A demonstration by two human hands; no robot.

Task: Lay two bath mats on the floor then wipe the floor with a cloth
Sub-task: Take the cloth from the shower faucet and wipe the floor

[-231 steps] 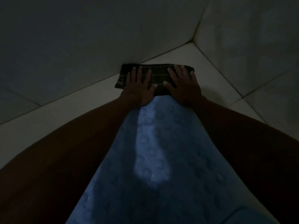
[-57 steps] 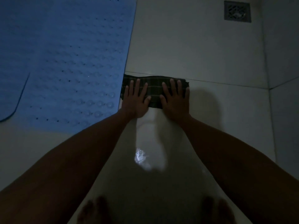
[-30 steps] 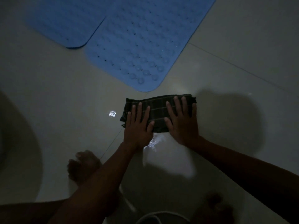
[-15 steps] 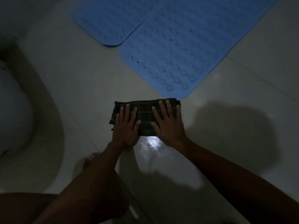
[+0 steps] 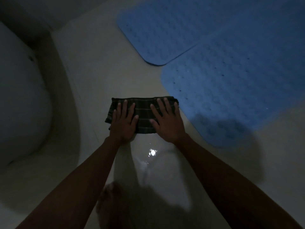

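A dark plaid cloth (image 5: 144,111), folded into a strip, lies flat on the pale tiled floor (image 5: 99,76). My left hand (image 5: 124,123) presses its left half with spread straight fingers. My right hand (image 5: 166,121) presses the right half the same way. Two blue bath mats lie on the floor at the upper right: the far bath mat (image 5: 161,27) and the near bath mat (image 5: 231,90), whose lower left edge runs just right of the cloth's right end. The room is dim.
A white rounded toilet base (image 5: 21,100) fills the left side. A wet glint (image 5: 152,152) shines on the floor just behind the cloth, between my forearms. My bare foot (image 5: 113,202) shows blurred at the bottom.
Both hands have kept pressing the cloth while sliding it along the floor past the mats' corner toward the toilet base, which now fills more of the left side.
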